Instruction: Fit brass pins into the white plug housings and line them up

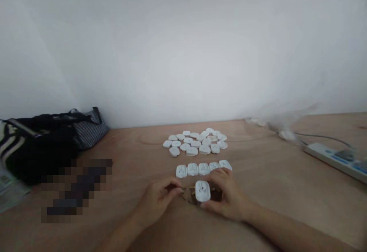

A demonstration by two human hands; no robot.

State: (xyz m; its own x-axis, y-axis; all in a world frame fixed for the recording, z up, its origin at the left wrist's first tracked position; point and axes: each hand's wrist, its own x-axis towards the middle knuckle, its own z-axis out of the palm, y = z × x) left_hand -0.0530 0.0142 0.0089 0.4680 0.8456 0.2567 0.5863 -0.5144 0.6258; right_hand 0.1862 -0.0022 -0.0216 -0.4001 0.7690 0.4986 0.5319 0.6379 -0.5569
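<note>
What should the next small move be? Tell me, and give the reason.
Probably bring the small item in the left hand across to the white piece. The right hand holds that piece with its marked face toward the camera, and the left fingertips seem to pinch the item just beside it, though it is too blurred to identify.

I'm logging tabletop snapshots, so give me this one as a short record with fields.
Right hand: holds a white socket-like piece between thumb and fingers
Left hand: fingertips close together beside small brownish parts; grip unclear
Row: five similar white pieces, beyond the hands
Cluster: loose white pieces beyond the row
Far left: black bag
Right: power strip
Surface: wooden tabletop
</note>
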